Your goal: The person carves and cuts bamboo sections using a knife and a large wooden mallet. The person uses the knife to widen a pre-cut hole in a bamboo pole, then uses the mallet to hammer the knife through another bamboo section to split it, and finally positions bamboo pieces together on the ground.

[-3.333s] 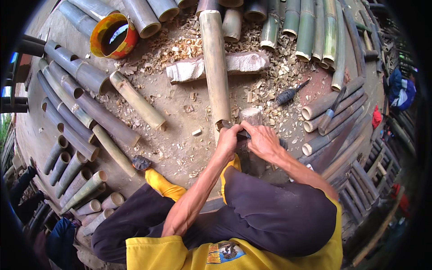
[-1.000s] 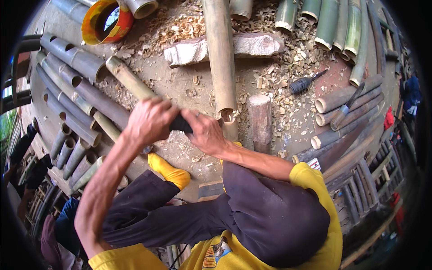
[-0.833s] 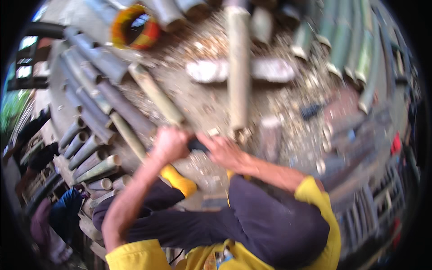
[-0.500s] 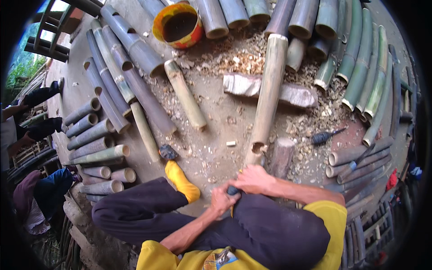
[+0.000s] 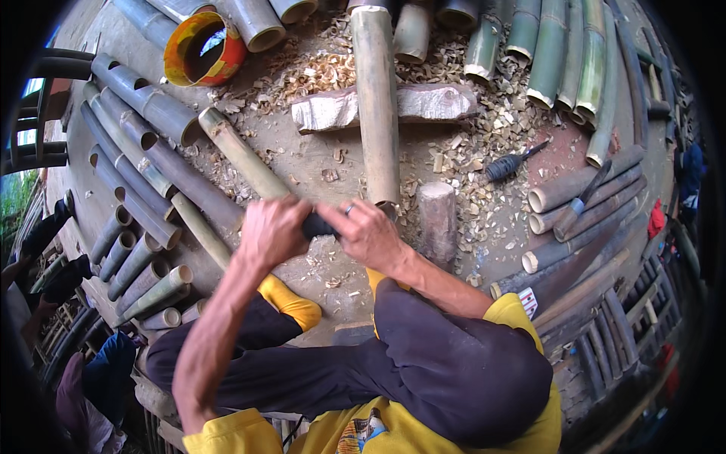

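My left hand [image 5: 274,234] is closed around a dark, wrapped handle [image 5: 318,225]. My right hand [image 5: 370,236] bends its fingers over the other end of that tool, beside the near end of a pale bamboo pole [image 5: 376,113]. The tool's blade or tip is hidden by my fingers. The pole slopes toward me across a rough, whitish wood block [image 5: 435,102]. A cut opening [image 5: 388,208] shows at its near end, partly covered by my right hand. My feet in yellow socks [image 5: 291,299] rest close by.
Bamboo tubes [image 5: 170,113] line the left, with green ones [image 5: 550,57] at far right. Shavings [image 5: 491,121] surround a spiked tool with a black handle [image 5: 507,166]. A short log [image 5: 437,227] stands right of the pole. A red-yellow bowl [image 5: 204,49] holds dark liquid.
Both hands have moved up and forward from my lap with the dark-handled tool, my left hand swinging farther out. The whole view has shifted, so the pole appears farther left.
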Tool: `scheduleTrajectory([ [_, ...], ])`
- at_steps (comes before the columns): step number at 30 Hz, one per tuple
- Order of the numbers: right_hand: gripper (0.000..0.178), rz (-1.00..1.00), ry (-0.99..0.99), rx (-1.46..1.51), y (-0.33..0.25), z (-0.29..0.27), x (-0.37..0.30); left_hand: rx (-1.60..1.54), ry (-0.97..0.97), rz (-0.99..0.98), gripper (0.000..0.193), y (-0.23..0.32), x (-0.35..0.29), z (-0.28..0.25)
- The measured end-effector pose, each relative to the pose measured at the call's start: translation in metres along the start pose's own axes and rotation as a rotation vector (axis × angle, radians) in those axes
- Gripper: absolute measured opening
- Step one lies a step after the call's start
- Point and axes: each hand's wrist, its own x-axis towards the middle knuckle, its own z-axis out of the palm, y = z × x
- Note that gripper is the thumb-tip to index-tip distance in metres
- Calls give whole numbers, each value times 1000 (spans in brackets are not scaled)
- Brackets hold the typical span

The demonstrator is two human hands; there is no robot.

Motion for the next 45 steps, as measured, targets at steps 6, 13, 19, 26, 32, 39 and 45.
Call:
scheduleTrajectory([
  [6, 33, -7, -33, 12, 22, 1, -8, -103, -18, -97, 15, 13, 8, 11],
  [13, 40, -85, -587, -84, -5, -12, 21, -406, -24, -438, 32, 2, -51, 47],
  [19, 50, 298, 180, 391, -20, 12, 18, 226, -45, 370, 11, -11, 46, -41],
  [26, 38, -34, -489, 68, 8, 5, -14, -263, -213, -286, 34, 13, -39, 49],
  [32, 32, -421, -1005, -77, 22, -16, -20, -629, 11, -639, 40, 120, -112, 151],
  [39, 44, 108, -94, 288, -7, 11, 5, 14, -306, 58, 15, -15, 7, -18],
  [45, 24, -274, -811, 17, 19, -5, -15, -676, -271, -712, 42, 75, -87, 100],
])
